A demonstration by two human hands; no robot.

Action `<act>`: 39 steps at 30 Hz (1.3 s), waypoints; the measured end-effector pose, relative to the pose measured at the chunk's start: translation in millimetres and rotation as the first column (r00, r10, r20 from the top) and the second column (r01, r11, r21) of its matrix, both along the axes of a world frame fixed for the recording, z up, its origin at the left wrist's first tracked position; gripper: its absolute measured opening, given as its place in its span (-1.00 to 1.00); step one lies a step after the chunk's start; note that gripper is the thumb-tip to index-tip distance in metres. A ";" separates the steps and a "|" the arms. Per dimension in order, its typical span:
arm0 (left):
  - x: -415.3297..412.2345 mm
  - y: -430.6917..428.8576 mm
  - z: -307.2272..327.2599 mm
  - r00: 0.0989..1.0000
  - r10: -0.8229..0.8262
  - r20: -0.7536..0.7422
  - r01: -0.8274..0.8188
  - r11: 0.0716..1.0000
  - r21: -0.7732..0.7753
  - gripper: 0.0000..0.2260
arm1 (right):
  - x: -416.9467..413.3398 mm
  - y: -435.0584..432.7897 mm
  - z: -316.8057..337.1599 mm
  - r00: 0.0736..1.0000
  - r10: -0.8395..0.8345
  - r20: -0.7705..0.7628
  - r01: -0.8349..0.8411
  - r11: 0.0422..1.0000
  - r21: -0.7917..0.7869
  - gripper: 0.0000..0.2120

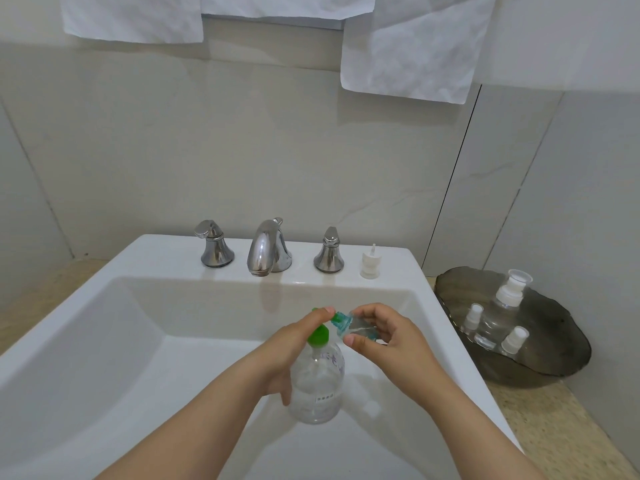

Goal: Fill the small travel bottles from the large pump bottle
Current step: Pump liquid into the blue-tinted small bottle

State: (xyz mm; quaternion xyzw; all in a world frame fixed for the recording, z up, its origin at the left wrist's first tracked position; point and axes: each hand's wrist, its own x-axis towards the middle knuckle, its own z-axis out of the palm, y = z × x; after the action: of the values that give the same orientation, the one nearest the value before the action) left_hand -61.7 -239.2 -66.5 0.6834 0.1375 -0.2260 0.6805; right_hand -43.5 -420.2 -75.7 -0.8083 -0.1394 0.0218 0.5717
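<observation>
While curled, fingers [372, 313] round travel bottle [360, 328]

A chrome faucet [266, 249] stands between two handles [216, 247] on the white sink [86, 323]; white cloths [408, 46] hang above.

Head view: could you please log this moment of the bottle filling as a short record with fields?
left hand: grips the pump bottle, with a finger on its green pump
right hand: holds a small travel bottle tilted, neck close to the pump's spout
place: both bottles over the sink
sink ledge: loose white spray cap beside the right tap handle
tray: dark, right of the sink, holding capped bottles
</observation>
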 end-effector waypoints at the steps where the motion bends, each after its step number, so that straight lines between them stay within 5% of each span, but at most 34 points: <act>1: 0.2 0.2 -0.4 1.000 0.010 0.002 -0.010 1.000 0.001 -0.14 | 0.1 -0.2 -0.1 1.000 0.000 0.005 0.000 1.000 -0.010 -0.76; 15: 4.6 0.3 -4.8 0.998 0.056 0.007 -0.056 0.998 0.006 -0.47 | 0.6 0.1 -0.8 1.000 -0.010 0.012 0.011 0.995 -0.097 -0.75; 27: 0.0 1.2 -3.2 1.000 -0.024 -0.015 0.024 1.000 -0.004 -0.03 | 0.0 -0.7 0.7 1.000 -0.007 0.007 0.007 1.000 -0.022 -0.77; 39: -3.2 1.2 2.3 0.999 -0.044 -0.006 0.044 0.999 -0.014 -0.11 | 0.6 -0.1 -0.8 1.000 -0.009 0.003 0.009 1.000 -0.005 -0.75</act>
State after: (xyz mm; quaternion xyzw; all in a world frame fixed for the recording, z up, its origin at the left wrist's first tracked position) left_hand -64.8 -237.9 -64.2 0.6807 0.1229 -0.2442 0.6796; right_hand -43.0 -420.4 -76.4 -0.8103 -0.1365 0.0183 0.5696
